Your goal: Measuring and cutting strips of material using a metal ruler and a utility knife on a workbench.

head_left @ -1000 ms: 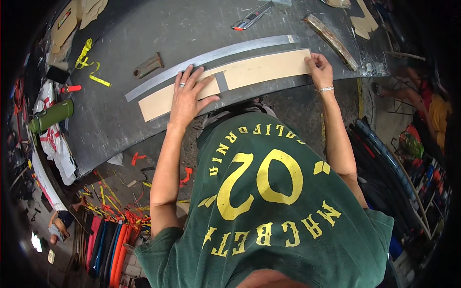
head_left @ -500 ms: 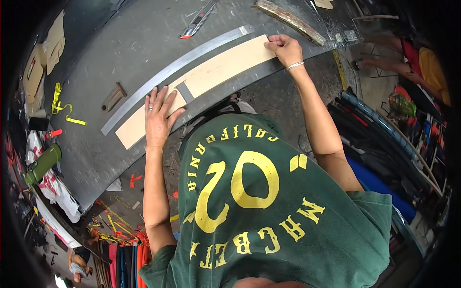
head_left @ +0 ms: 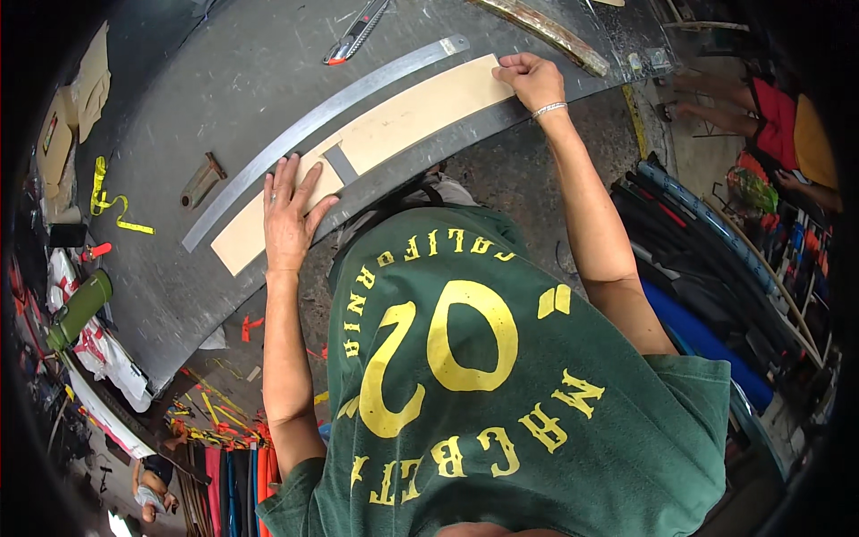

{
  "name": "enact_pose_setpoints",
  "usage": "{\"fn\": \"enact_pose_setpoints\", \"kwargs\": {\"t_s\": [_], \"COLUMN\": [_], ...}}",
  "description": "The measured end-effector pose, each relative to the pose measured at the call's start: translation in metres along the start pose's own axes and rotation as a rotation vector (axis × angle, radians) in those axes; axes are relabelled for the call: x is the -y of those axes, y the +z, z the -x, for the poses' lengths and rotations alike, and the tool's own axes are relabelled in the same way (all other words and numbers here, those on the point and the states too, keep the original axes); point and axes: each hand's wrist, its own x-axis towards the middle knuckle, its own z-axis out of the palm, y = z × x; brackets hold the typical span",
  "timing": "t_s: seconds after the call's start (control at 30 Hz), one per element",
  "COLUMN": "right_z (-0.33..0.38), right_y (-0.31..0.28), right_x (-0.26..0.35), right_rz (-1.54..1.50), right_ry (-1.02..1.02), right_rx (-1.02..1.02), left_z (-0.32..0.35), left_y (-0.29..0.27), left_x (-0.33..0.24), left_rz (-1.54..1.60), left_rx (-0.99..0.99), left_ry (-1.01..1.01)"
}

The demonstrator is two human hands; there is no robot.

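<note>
A long tan cardboard strip (head_left: 407,121) with a rectangular notch in its near edge lies along the front of the dark table. Dark grey material (head_left: 343,165) shows through the notch and along the strip's near edge. My left hand (head_left: 288,215) presses on the strip left of the notch, fingers stretched and slightly spread. At the far right end, my right hand (head_left: 532,82) pinches the strip's corner between thumb and fingers. Just beyond the strip, roughly parallel to it, lies a steel ruler (head_left: 327,116), touched by neither hand.
Farther back on the table (head_left: 170,295) are a utility knife (head_left: 355,34) and a worn bar (head_left: 541,34). Leftward lie a rusty metal tool (head_left: 204,182), a yellow tape measure (head_left: 100,192) and a green roll (head_left: 82,309). Fabric rolls (head_left: 707,224) and another person (head_left: 774,125) are at right.
The whole view has shifted slightly, moving the table things up and left in the picture. Both hands keep their places on the strip. The person at right has changed posture.
</note>
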Motion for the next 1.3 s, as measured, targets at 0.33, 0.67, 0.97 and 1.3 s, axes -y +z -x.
{"fn": "enact_pose_setpoints", "kwargs": {"t_s": [0.33, 0.67, 0.97, 1.3], "right_z": [-0.005, -0.026, -0.045, -0.036], "right_y": [0.001, -0.005, -0.016, -0.019], "right_x": [-0.01, -0.043, -0.061, -0.04], "right_rz": [-0.012, -0.118, -0.162, -0.127], "right_ry": [-0.014, -0.132, -0.076, -0.048], "right_rx": [0.039, 0.14, 0.181, 0.136], "left_z": [-0.002, 0.003, 0.006, 0.006], "left_y": [-0.001, 0.002, 0.005, 0.008], "left_x": [0.001, 0.006, 0.003, 0.001], "left_rz": [0.068, 0.068, 0.116, 0.122], "left_rx": [-0.056, -0.12, -0.183, -0.22], "left_ry": [0.001, -0.003, 0.027, 0.024]}}
